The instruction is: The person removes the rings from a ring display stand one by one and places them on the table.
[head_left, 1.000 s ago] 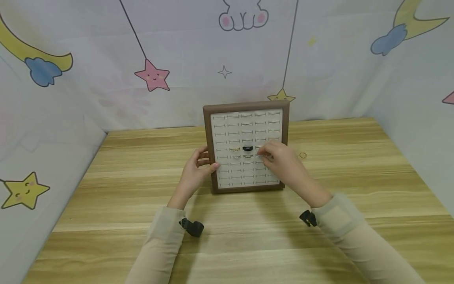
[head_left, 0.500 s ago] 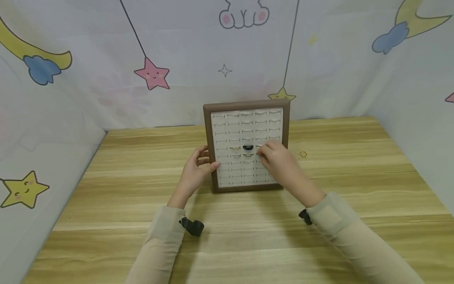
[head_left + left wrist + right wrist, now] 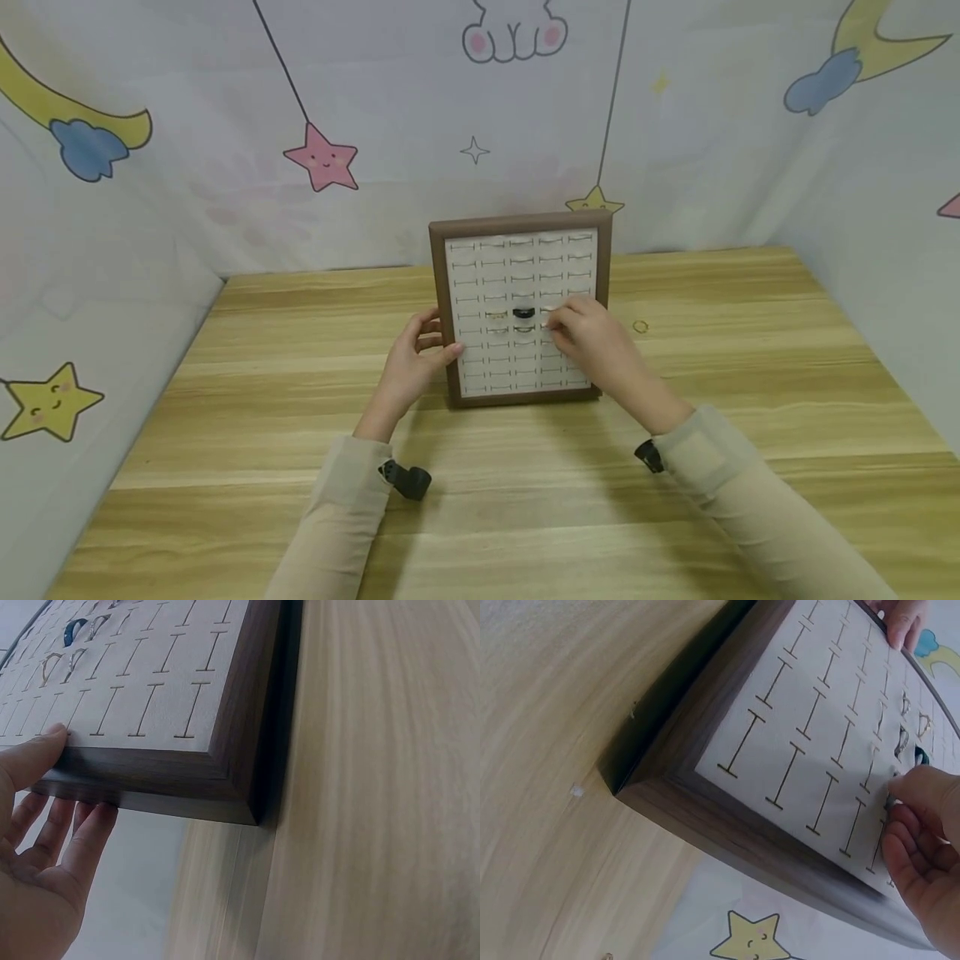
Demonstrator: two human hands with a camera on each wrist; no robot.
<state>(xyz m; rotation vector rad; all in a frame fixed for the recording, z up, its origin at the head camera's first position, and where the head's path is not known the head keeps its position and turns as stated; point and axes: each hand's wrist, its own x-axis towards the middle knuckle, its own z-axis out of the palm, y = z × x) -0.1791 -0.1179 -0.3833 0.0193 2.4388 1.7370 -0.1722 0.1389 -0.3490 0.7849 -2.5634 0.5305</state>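
On the wood-grain table (image 3: 225, 467), ring display board (image 3: 520, 224): one, standing on its lower edge; brown frame (image 3: 135, 765) round a pale slotted panel (image 3: 166, 712).
Rings in slots: one black ring (image 3: 524, 313); one gold ring (image 3: 497, 315) beside it in the same row; two pale metal rings (image 3: 523, 329) in the row below.
Ring in hand: one small metal ring (image 3: 890, 801), mostly hidden by fingers, at the panel to the right of the black ring; whether any of it sits in a slot cannot be told.
Loose ring (image 3: 641, 331): one, gold-toned, on the table to the right of the board, apart from it.
Left hand (image 3: 408, 365): grips the frame's left side, thumb on the front, fingers behind.
Right hand (image 3: 592, 342): thumb and fingertips drawn together, pinching the small metal ring.
Board handling: judged stiff and fairly light, liable to rock if pushed; best held by the frame.
Panel handling: face probably soft, slots likely snug.
Ring handling: judged very light, hard, smooth, apt to slip or roll; best pinched by the band's sides.
Fragility: thin bands might bend under a hard squeeze.
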